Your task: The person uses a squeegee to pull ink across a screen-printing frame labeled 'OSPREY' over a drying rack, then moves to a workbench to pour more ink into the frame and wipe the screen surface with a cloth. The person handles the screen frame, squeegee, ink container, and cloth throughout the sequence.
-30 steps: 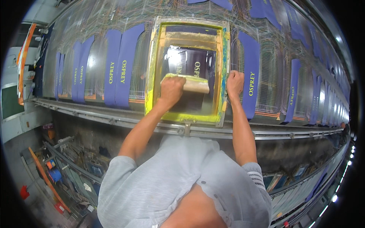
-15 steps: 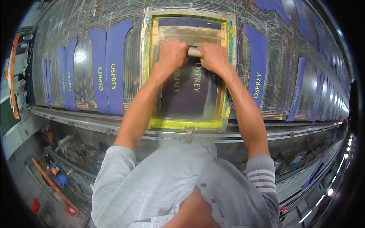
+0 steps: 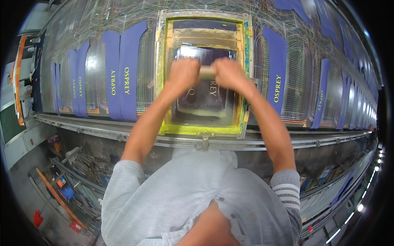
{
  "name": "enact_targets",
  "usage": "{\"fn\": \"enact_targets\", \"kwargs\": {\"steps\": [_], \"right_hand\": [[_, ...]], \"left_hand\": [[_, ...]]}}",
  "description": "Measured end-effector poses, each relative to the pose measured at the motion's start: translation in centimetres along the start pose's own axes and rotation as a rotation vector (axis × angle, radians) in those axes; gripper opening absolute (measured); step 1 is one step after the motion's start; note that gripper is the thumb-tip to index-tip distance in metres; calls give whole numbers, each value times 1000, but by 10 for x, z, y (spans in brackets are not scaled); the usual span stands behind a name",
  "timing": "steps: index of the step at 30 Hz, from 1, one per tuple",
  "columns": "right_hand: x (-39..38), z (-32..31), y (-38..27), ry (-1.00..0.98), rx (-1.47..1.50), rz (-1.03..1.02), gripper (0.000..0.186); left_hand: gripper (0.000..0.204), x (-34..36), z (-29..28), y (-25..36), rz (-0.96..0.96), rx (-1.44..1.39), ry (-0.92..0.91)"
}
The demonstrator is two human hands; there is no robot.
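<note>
My left hand (image 3: pixel 184 75) and my right hand (image 3: pixel 230 74) are closed in fists, side by side, on the pale handle of a squeegee (image 3: pixel 207 72). Its blade is mostly hidden under my hands. The squeegee stands inside a screen-printing frame (image 3: pixel 201 130), whose inner border is yellow. Through the mesh (image 3: pixel 197 119), dark purple material with light lettering shows, partly covered by my hands. A pale streak of ink or wet sheen (image 3: pixel 205 112) lies across the near part of the mesh.
Purple cut panels with yellow lettering lie on the long table left (image 3: pixel 113 78) and right (image 3: pixel 276 69) of the frame. A metal rail (image 3: pixel 164 141) runs along the table's near edge, with a clamp-like stop (image 3: pixel 205 143) at the frame. Shelving with boards (image 3: pixel 88 172) sits below.
Both hands have drawn the squeegee toward me across the mesh, baring more of its far part. A pale curved streak now shows near the close end. The view has shifted slightly.
</note>
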State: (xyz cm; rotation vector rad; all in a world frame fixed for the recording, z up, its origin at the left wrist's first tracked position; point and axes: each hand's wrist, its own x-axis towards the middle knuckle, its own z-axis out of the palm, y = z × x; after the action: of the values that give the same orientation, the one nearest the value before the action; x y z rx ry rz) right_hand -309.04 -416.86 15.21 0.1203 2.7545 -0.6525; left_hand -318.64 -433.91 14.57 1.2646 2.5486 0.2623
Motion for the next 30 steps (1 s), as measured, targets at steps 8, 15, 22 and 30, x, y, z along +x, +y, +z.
{"fn": "enact_targets", "kwargs": {"steps": [8,15,22,30], "right_hand": [[46,-6,31,122,-40,-6,19],[-107,78,-48,29,-4,-136,19],[-102,59,1,562,413,-119,51],[-80,83,115,676,288,637,30]], "left_hand": [[17,52,2,-11,53,1,121],[27,-130,42,40,-22,-125,-77],[30,-154,50,52,-33,-88,40],[31,-163,51,54,35,-96,104]]}}
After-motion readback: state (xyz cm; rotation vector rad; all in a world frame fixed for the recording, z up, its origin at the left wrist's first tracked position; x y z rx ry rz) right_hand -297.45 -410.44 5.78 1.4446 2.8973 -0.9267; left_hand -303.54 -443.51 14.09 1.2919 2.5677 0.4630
